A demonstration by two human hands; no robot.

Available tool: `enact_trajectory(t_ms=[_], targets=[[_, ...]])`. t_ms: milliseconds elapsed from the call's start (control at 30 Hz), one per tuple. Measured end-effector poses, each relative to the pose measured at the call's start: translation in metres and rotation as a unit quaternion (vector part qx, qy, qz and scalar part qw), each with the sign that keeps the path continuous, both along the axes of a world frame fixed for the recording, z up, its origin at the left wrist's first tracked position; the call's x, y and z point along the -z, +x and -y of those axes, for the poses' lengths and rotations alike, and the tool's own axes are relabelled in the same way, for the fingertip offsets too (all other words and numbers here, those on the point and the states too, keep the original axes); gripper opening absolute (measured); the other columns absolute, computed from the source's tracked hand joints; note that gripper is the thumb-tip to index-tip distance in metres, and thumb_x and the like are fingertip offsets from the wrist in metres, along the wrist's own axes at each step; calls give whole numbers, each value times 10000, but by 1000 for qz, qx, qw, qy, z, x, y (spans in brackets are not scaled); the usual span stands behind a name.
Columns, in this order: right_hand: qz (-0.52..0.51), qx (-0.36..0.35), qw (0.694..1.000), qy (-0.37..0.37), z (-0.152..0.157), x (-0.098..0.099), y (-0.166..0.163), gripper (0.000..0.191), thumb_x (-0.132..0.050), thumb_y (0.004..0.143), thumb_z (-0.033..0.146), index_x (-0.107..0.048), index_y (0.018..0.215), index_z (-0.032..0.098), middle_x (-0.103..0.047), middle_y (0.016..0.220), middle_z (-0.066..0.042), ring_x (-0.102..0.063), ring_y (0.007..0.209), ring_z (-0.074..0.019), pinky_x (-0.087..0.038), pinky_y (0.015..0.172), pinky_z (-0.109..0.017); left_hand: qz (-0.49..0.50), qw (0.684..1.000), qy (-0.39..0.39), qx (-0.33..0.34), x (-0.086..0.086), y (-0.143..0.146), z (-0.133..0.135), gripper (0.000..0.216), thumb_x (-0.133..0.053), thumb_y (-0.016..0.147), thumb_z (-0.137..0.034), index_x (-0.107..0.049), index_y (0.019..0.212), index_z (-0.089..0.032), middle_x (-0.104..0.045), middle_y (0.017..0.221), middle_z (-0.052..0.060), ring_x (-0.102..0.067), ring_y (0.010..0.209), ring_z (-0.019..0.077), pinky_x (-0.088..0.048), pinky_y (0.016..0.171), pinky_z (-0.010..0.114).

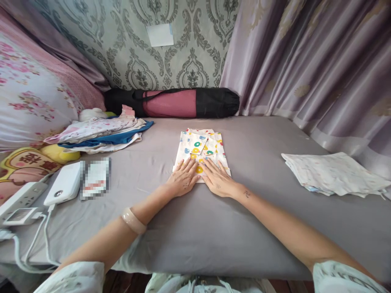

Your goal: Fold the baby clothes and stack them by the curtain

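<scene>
A small white garment [200,142] with a colourful print lies folded on the grey bed sheet [253,150], straight in front of me. Its sleeves are turned in over the body. My left hand [184,178] rests flat on the lower left part of the garment, fingers stretched out. On the lower right part lies my right hand [216,178], also flat with fingers spread. The two hands nearly meet at the thumbs, and they cover part of the lower edge.
At left sit stacked clothes [104,132], a white power bank [64,183], a blurred-out item [95,179], a power strip [26,195] and white cables. Folded pale cloths [332,173] lie at right. A rolled mat in a bag [171,103] lies along the wall.
</scene>
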State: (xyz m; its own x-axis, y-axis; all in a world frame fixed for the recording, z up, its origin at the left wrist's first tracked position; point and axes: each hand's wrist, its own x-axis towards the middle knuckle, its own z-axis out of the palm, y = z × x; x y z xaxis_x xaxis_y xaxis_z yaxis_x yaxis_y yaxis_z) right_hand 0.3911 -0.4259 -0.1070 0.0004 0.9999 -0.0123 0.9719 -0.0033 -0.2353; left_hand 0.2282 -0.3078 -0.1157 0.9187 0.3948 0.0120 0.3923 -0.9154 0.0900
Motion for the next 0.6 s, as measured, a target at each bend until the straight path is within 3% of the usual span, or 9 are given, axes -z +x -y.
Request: enact_trajectory(t_ms=[200, 367, 467, 600], targets=[[-8, 5, 1000, -25, -2, 4, -4, 606, -170, 992, 410, -214, 1533, 140, -125, 1600, -77, -61, 1475, -212, -29, 1191, -489, 1, 998, -57, 8, 13, 1, -4, 691, -146, 985, -544, -206, 1519, -111, -163, 1588, 135, -67, 1473, 264, -90, 1194, 468], [-54, -5, 998, -35, -4, 1, 3, 613, -199, 989, 428, -203, 1536, 151, -111, 1605, -78, -41, 1477, -213, -26, 1189, -492, 47, 995, -84, 32, 8, -5, -9, 724, -246, 950, -626, -221, 1511, -169, -198, 1584, 146, -126, 1471, 280, -119, 1177, 503], [-92, -11, 995, -21, 0, -2, 8, 625, -265, 979, 461, -228, 1529, 165, -116, 1608, -79, -44, 1477, -225, -63, 1189, -495, 115, 989, -62, 71, 0, -10, -10, 678, -444, 887, -645, -410, 1407, -212, -338, 1523, 143, -281, 1410, 301, -247, 1129, 500], [-77, -27, 996, 35, 12, -4, 5, 564, -367, 964, 447, -377, 1466, 189, -229, 1585, -93, -131, 1468, -235, -113, 1190, -478, 152, 979, -16, 134, -8, -13, -5, 317, -479, 944, -455, -630, 1104, -227, -601, 1204, 98, -523, 1138, 248, -418, 964, 411]])
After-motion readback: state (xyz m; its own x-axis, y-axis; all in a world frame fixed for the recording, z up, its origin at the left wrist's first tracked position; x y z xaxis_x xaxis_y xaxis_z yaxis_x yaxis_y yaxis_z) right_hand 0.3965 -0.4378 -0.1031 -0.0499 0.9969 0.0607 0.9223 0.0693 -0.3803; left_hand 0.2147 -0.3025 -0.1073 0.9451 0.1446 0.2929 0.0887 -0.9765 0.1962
